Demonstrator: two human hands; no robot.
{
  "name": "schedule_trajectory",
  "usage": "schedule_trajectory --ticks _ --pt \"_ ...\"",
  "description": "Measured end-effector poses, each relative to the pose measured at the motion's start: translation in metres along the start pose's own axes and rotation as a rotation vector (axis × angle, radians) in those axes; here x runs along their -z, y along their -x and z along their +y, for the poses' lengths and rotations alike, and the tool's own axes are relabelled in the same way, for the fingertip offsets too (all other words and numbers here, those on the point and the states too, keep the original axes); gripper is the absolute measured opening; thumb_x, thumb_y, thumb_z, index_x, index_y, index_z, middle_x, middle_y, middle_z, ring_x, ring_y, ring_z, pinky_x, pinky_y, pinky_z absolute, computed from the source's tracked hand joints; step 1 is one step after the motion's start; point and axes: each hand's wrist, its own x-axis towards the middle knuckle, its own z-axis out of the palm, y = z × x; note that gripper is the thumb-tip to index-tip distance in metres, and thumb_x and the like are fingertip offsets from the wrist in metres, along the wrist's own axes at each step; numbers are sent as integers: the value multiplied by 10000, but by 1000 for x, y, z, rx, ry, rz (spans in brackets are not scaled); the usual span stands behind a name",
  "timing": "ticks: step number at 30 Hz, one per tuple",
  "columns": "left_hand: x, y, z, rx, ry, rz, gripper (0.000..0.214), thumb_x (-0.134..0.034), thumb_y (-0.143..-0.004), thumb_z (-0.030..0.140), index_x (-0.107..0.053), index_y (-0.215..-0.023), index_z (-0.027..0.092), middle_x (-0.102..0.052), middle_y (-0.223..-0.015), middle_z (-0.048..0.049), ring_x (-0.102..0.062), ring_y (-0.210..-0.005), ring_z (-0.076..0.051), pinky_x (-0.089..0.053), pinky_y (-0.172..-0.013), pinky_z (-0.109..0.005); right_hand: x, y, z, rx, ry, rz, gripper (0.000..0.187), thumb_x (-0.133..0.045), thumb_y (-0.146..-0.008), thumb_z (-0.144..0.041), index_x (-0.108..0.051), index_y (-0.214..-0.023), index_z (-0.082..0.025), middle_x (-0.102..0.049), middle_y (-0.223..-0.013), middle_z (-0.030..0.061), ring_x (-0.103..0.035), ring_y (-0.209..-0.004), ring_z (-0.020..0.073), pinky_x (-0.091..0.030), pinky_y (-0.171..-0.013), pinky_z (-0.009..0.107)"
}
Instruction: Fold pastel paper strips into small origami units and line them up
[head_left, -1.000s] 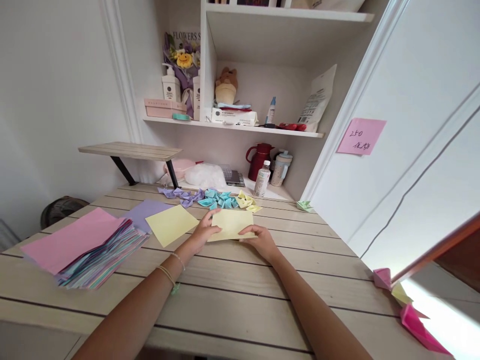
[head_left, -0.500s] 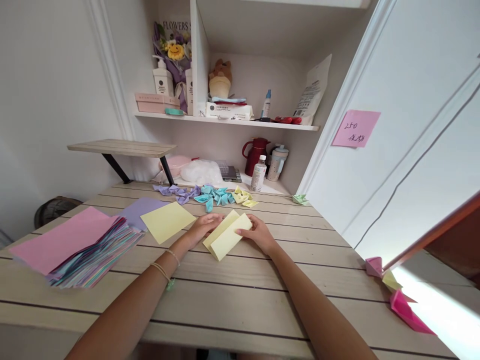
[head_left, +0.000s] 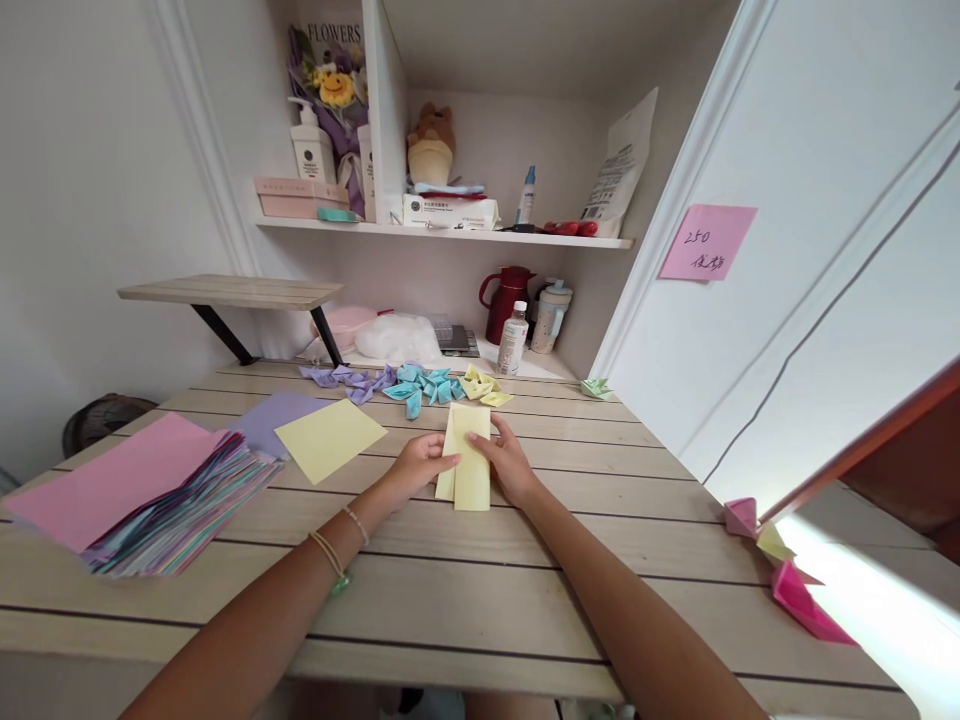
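A sheet of yellow paper (head_left: pixel 472 470), folded lengthwise with its two layers slightly offset, is held between my hands over the middle of the table. My left hand (head_left: pixel 421 462) grips its left edge, thumb on the front. On the right side, my right hand (head_left: pixel 511 462) pinches it with the thumb on top and the fingers behind. Left of my hands lies a flat yellow sheet (head_left: pixel 330 440), partly over a purple sheet (head_left: pixel 274 420). Beyond the paper sit folded paper pieces in purple (head_left: pixel 360 385), blue (head_left: pixel 420 385) and yellow (head_left: pixel 484 385).
A thick stack of coloured paper (head_left: pixel 127 480) lies at the left. Pink and yellow folded pieces (head_left: pixel 806 600) stand along the right edge, and a green one (head_left: pixel 596 388) at the back right. Behind are a small raised shelf (head_left: pixel 232 291), a bottle (head_left: pixel 512 342) and a red jug (head_left: pixel 506 305).
The folded yellow paper has turned from slanted to nearly upright in view, and its halves lie closer together. My left thumb now presses on its front. The view has shifted slightly.
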Motion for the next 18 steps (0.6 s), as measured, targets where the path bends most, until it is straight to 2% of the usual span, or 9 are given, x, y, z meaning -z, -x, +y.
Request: schedule_trajectory --ticks 6,11,18 --pt "1 -1 2 -22 -43 83 452 -722 -585 413 -633 -900 101 -696 -812 -119 -662 -728 -216 -510 -583 -263 -2 1 4 85 85 18 645 -753 -555 -386 -458 -1100 -207 -692 -748 28 -648 -621 205 -529 -568 333" --pt "-3 0 3 -33 -42 171 382 -777 -515 342 -623 -770 103 -693 -761 -107 -656 -647 -191 -526 -566 -278 -3 2 4 101 133 83 689 -769 -522 -368 -445 -1106 -197 -687 -732 27 -642 -579 200 -529 -523 320" --pt "-5 -1 -1 -24 -82 185 347 -782 -514 298 -606 -746 109 -686 -687 -81 -645 -573 -165 -521 -528 -250 -7 5 2 108 153 154 646 -768 -516 -366 -464 -1060 -197 -685 -714 17 -634 -553 188 -517 -479 289"
